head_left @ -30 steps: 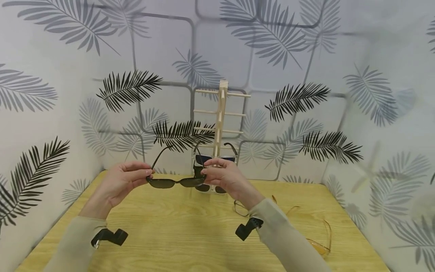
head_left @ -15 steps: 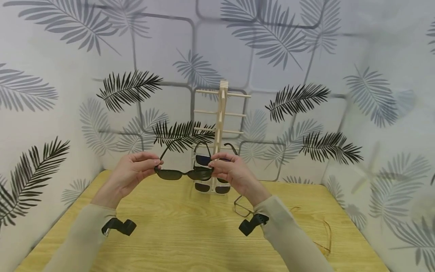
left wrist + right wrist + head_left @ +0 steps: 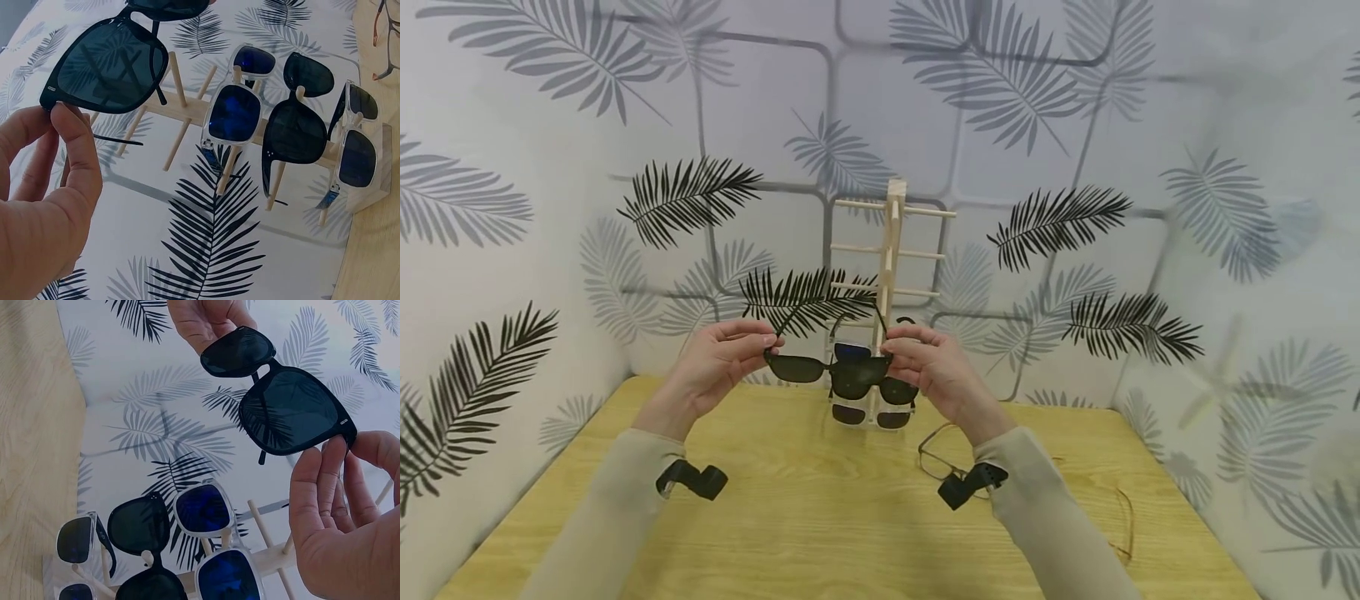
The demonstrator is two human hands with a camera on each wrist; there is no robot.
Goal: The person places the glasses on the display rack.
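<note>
Between both hands hangs a pair of black sunglasses (image 3: 797, 367) with dark lenses, arms pointing away toward the rack. My left hand (image 3: 715, 365) pinches its left hinge corner between thumb and fingers; my right hand (image 3: 942, 375) pinches the right corner. Behind stands a wooden glasses rack (image 3: 889, 250) with crossbars. Its lower rungs carry clear-framed sunglasses with blue lenses (image 3: 234, 112), black sunglasses (image 3: 295, 132) and, lowest, clear-framed sunglasses with dark lenses (image 3: 358, 157). In the head view the held pair partly covers these. The upper rungs bear nothing.
Thin-framed eyeglasses (image 3: 934, 464) lie on the wooden table (image 3: 790, 517), partly behind the right wrist. Farther right is an amber-framed pair (image 3: 1129, 521), mostly covered by the right sleeve. Leaf-patterned walls (image 3: 1045, 125) enclose the back and sides.
Both hands have moved up and to the right with the black sunglasses, which now overlap the rack's lower part in the head view. The grip is unchanged.
</note>
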